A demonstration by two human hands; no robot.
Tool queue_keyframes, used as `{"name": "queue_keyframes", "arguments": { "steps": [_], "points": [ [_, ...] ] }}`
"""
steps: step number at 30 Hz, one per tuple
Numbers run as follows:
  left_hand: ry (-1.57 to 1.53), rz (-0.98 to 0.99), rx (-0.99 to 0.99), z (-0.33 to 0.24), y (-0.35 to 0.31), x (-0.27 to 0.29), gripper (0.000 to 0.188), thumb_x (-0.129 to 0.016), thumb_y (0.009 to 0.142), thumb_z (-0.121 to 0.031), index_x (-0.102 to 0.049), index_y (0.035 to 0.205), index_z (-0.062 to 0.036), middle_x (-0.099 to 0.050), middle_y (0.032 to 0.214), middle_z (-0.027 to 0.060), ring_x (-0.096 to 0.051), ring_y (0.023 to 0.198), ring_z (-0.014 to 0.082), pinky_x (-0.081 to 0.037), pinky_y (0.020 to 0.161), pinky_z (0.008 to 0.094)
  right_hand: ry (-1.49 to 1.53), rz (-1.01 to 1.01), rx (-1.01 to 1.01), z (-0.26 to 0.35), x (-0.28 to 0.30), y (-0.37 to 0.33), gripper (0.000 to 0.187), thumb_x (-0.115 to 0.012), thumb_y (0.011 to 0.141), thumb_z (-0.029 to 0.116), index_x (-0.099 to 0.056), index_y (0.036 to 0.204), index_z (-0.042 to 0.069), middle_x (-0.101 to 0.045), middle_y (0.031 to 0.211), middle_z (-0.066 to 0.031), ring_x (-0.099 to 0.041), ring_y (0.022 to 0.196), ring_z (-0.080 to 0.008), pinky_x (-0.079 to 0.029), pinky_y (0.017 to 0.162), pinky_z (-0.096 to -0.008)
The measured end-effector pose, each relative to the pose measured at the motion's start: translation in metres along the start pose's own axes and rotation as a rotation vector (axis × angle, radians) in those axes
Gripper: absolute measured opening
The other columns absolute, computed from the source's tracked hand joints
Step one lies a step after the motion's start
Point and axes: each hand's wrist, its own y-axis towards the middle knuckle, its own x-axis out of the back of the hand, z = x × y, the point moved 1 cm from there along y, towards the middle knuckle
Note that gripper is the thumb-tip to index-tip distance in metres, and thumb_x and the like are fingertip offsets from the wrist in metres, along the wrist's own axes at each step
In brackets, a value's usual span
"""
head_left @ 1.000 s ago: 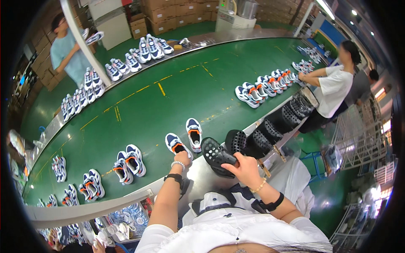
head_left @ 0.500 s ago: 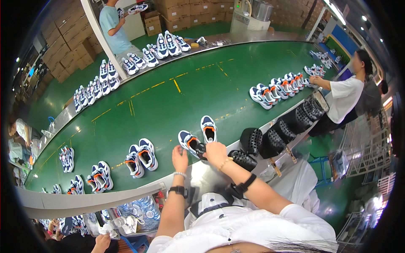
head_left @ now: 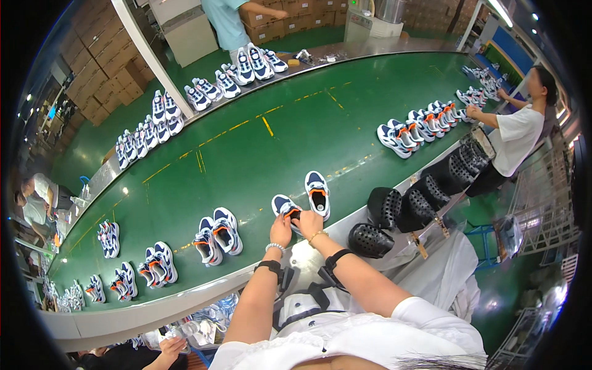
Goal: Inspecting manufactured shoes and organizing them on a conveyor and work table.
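Observation:
A white and navy sneaker point(head_left: 284, 203) with an orange lining sits on the green belt in front of me, its toe pointing away. My left hand point(head_left: 281, 230) is closed on the left side of its opening. From the other side, my right hand point(head_left: 311, 224) grips the rim near the heel, fingers curled. Something dark shows inside the opening between my fingers; most of it is hidden. Just right of it stands a matching sneaker point(head_left: 317, 190), its dark inside facing me, with my right hand near its heel.
Black perforated shoe-shaped forms point(head_left: 372, 240) line the metal edge point(head_left: 308, 256) on my right. More sneakers point(head_left: 219, 234) stand in pairs along the green belt point(head_left: 246, 160), left and right. A co-worker point(head_left: 521, 132) stands at the right; others work at the far side and lower left.
The black perforated piece in my right hand at the shoe opening is no longer clearly visible. My left hand has moved onto the sneaker. The whole view has shifted slightly.

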Motion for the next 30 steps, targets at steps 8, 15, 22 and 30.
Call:
{"name": "queue_keyframes", "arguments": {
  "steps": [8,15,22,30],
  "points": [
    [-0.025,-0.078,-0.092,0.006,0.006,-0.014,0.052,-0.050,0.089,-0.029,-0.047,0.122,0.0116,-0.042,0.133,0.0267,-0.041,0.123,0.0388,-0.033,0.104,0.0384,-0.064,0.022,0.100,-0.009,-0.028,0.005,0.025,-0.062,0.077,0.030,-0.066,0.067,0.007,-0.066,0.071,-0.0150,-0.067,0.066,-0.0282,-0.052,0.057,-0.0385],
    [-0.086,-0.061,-0.061,0.020,0.008,-0.010,0.041,-0.047,0.091,-0.027,-0.055,0.120,0.0016,-0.037,0.138,0.0247,-0.037,0.126,0.0387,-0.029,0.106,0.0388,-0.026,0.102,0.158,0.002,-0.021,-0.005,0.021,-0.060,0.078,0.026,-0.066,0.074,0.006,-0.067,0.073,-0.0130,-0.067,0.067,-0.0269,-0.052,0.056,-0.0366],
    [-0.146,0.003,-0.048,0.012,0.004,-0.004,0.045,-0.046,0.091,-0.023,-0.048,0.124,0.0084,-0.045,0.133,0.0231,-0.046,0.117,0.0366,-0.036,0.100,0.0387,-0.209,0.145,0.273,0.004,-0.045,0.005,0.018,-0.052,0.081,0.017,-0.067,0.076,0.009,-0.068,0.073,-0.0096,-0.067,0.064,-0.0220,-0.052,0.053,-0.0340],
    [-0.060,-0.047,-0.121,0.026,0.011,-0.004,0.046,-0.048,0.089,-0.022,-0.047,0.125,0.0066,-0.052,0.123,0.0265,-0.054,0.110,0.0375,-0.042,0.094,0.0376,-0.212,0.243,0.259,0.006,-0.046,0.017,0.024,-0.049,0.084,0.022,-0.070,0.078,0.011,-0.069,0.078,-0.0091,-0.068,0.072,-0.0235,-0.053,0.060,-0.0370]
  ]
}}
